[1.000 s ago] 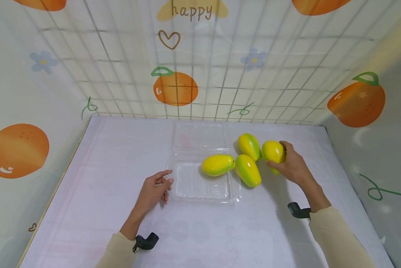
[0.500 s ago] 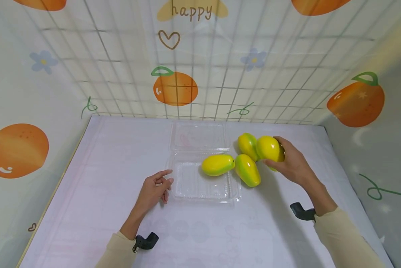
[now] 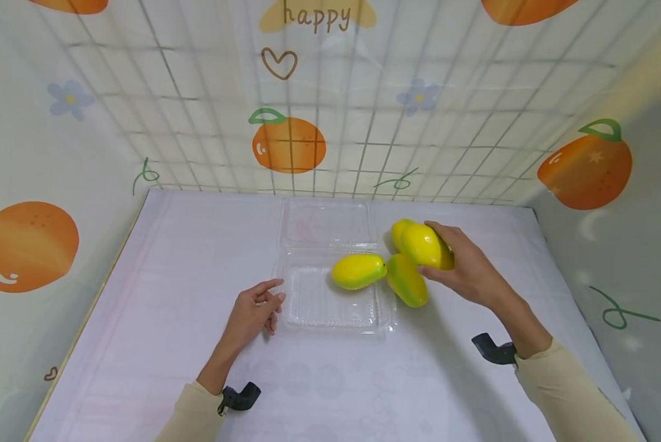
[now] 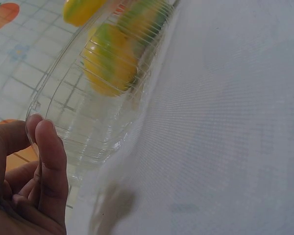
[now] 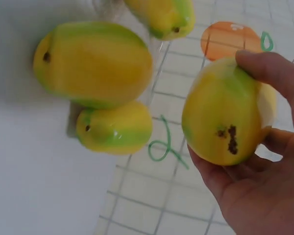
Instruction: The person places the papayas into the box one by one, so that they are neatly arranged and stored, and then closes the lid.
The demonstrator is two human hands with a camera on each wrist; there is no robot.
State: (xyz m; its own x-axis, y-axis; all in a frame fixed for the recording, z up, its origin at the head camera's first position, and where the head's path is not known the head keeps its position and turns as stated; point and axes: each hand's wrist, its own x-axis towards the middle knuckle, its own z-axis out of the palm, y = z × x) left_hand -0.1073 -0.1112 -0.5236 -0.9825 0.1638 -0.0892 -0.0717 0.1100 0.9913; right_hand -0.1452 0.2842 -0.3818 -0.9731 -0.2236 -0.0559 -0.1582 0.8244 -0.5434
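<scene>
My right hand (image 3: 465, 264) grips a yellow-green mango (image 3: 420, 244), its fingers and thumb curled round it. Dark brown marks show on the held mango (image 5: 220, 117) in the right wrist view. Behind it, a back mango (image 3: 399, 231) is partly hidden. A front mango (image 3: 409, 283) lies just left of my right thumb. Another mango (image 3: 356, 271) lies in the open clear plastic container (image 3: 308, 323), at its right side. My left hand (image 3: 253, 313) is at the container's left edge; the left wrist view shows thumb and finger (image 4: 50, 142) pinching the rim.
The container's lid (image 3: 327, 224) lies folded back towards the rear wall. A white cloth covers the table (image 3: 197, 245). Printed curtains with oranges and a grid (image 3: 341, 123) stand behind and at both sides.
My right hand has carried its mango leftward, so it now covers much of the back mango. The left hand, the container and the mango in it have stayed put.
</scene>
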